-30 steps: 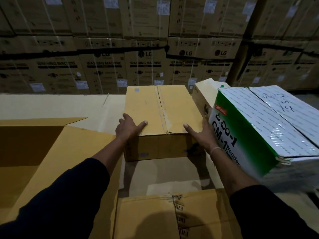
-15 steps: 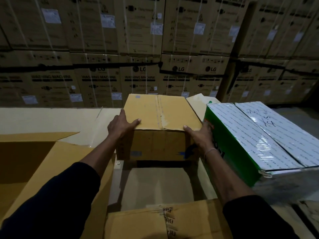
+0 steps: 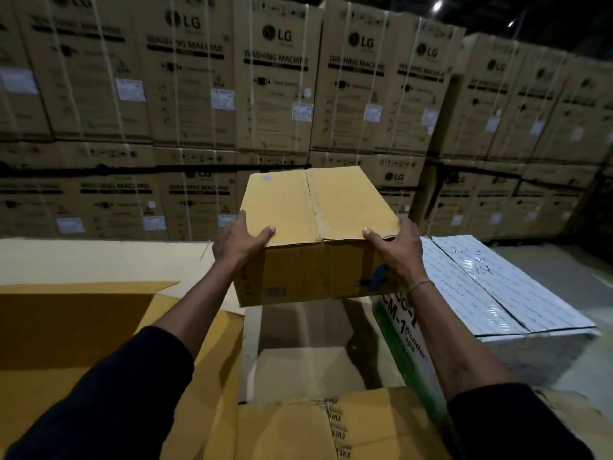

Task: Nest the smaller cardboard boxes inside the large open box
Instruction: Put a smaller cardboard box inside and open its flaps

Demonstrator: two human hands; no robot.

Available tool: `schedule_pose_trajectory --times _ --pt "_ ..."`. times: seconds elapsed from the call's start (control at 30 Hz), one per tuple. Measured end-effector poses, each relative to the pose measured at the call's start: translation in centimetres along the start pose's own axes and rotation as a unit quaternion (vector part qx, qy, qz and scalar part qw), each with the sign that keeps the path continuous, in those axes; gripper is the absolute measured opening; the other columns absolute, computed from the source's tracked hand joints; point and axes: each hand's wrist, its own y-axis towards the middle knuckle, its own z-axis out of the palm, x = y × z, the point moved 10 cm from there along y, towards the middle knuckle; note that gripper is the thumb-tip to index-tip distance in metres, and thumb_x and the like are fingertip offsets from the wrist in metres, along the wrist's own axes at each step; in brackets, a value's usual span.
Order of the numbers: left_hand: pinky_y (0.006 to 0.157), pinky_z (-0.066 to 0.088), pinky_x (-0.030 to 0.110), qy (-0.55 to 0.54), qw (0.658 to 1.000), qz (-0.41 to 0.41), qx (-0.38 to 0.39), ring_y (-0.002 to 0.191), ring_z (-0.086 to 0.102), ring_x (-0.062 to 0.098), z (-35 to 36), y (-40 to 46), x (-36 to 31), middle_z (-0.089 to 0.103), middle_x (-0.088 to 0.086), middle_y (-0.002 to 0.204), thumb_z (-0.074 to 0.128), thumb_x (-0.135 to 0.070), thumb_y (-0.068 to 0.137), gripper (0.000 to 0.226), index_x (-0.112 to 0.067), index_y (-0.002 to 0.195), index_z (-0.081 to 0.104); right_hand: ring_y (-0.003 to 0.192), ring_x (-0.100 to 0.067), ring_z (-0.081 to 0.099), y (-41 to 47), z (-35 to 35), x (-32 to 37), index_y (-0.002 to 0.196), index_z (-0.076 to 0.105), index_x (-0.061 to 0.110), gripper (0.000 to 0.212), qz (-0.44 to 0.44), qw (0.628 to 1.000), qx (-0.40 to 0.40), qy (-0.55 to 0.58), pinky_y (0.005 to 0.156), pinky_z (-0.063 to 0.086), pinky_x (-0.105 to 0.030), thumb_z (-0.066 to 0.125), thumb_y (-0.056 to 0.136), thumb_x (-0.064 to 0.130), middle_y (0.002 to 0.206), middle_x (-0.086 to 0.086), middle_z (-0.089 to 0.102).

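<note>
Small box [image 3: 318,234] lifted since earlier — left hand [image 3: 240,242], right hand [image 3: 396,252] gripping corners.

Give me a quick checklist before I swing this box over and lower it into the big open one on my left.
1. Left hand gripping small brown box: ok.
2. Right hand gripping its other corner: ok.
3. Box lifted off its surface: ok.
4. Top flaps closed: ok.
5. Large open box flaps folded out of the way: ok.
6. Room inside the large box: cannot tell, its floor is mostly out of sight.
</note>
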Motion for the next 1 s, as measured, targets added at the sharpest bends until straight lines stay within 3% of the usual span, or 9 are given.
schedule_pose_trajectory --times 0.17,0.3,0.43,0.5,0.63,0.77,0.83,1.0 --pt "0.092 0.054 0.053 -0.019 0.999 0.037 -0.001 0.123 0.057 0.04 -5.6 -3.0 -1.3 0.058 0.017 0.135 0.062 -0.065 0.091 0.076 -0.014 0.145 0.045 0.129 -0.033 0.049 -5.2 -2.8 4.0 0.155 0.044 0.014 0.079 -0.01 1.0 0.0 -0.008 0.104 0.045 -0.041 0.075 0.091 0.05 0.137 -0.018 0.05" --pt "0.093 0.054 0.053 -0.015 0.998 0.062 -0.007 0.121 0.057 0.04 -9.8 -6.2 -1.6 0.057 0.018 0.132 0.063 -0.062 0.092 0.075 -0.013 0.146 0.044 0.133 -0.032 0.046 -10.0 -4.6 6.0 0.158 0.042 0.011 0.082 0.001 1.0 -0.012 0.006 0.111 0.042 -0.044 0.073 0.093 0.05 0.138 -0.018 0.047" --pt "0.1 0.049 0.053 0.009 0.998 0.062 -0.012 0.126 0.053 0.039 -13.9 -10.0 -1.0 0.053 0.018 0.138 0.062 -0.065 0.091 0.083 -0.016 0.153 0.038 0.133 -0.029 0.047 -14.9 -5.7 7.7 0.157 0.045 0.012 0.082 0.004 0.999 -0.018 0.035 0.111 0.044 -0.042 0.073 0.092 0.052 0.138 -0.014 0.047" --pt "0.097 0.047 0.048 0.02 0.998 0.062 -0.022 0.126 0.053 0.039 -16.2 -12.1 -0.5 0.052 0.018 0.138 0.061 -0.066 0.091 0.082 -0.016 0.153 0.04 0.132 -0.028 0.049 -17.5 -6.3 8.6 0.156 0.047 0.015 0.08 0.002 0.999 -0.02 0.04 0.108 0.046 -0.043 0.073 0.091 0.055 0.139 -0.012 0.047" --pt "0.097 0.051 0.05 0.037 0.997 0.061 -0.032 0.122 0.055 0.038 -20.8 -16.5 0.7 0.053 0.017 0.135 0.061 -0.066 0.091 0.077 -0.016 0.146 0.045 0.128 -0.03 0.051 -22.9 -7.3 11.1 0.155 0.049 0.016 0.077 -0.001 0.998 -0.019 0.058 0.109 0.047 -0.049 0.072 0.092 0.055 0.134 -0.012 0.047" --pt "0.083 0.049 0.041 0.063 0.994 0.063 -0.058 0.111 0.059 0.035 -25.4 -21.4 2.3 0.056 0.014 0.121 0.06 -0.067 0.09 0.068 -0.015 0.132 0.052 0.128 -0.031 0.05 -28.6 -8.3 14.2 0.155 0.049 0.017 0.075 -0.012 0.997 -0.008 0.075 0.109 0.047 -0.049 0.071 0.094 0.053 0.131 -0.013 0.047" --pt "0.081 0.041 0.04 0.068 0.994 0.06 -0.064 0.114 0.058 0.035 -27.4 -24.0 3.1 0.056 0.015 0.124 0.061 -0.066 0.091 0.067 -0.014 0.133 0.053 0.127 -0.031 0.05 -31.4 -9.1 15.5 0.155 0.049 0.016 0.074 -0.011 0.997 -0.008 0.081 0.109 0.047 -0.049 0.072 0.093 0.052 0.13 -0.014 0.047" --pt "0.075 0.042 0.038 0.062 0.994 0.054 -0.078 0.115 0.058 0.036 -31.9 -29.8 5.4 0.058 0.016 0.128 0.062 -0.066 0.09 0.072 -0.012 0.137 0.053 0.129 -0.033 0.048 -37.2 -10.6 18.7 0.153 0.051 0.014 0.074 -0.022 0.997 -0.013 0.076 0.109 0.045 -0.047 0.074 0.092 0.049 0.131 -0.016 0.047"
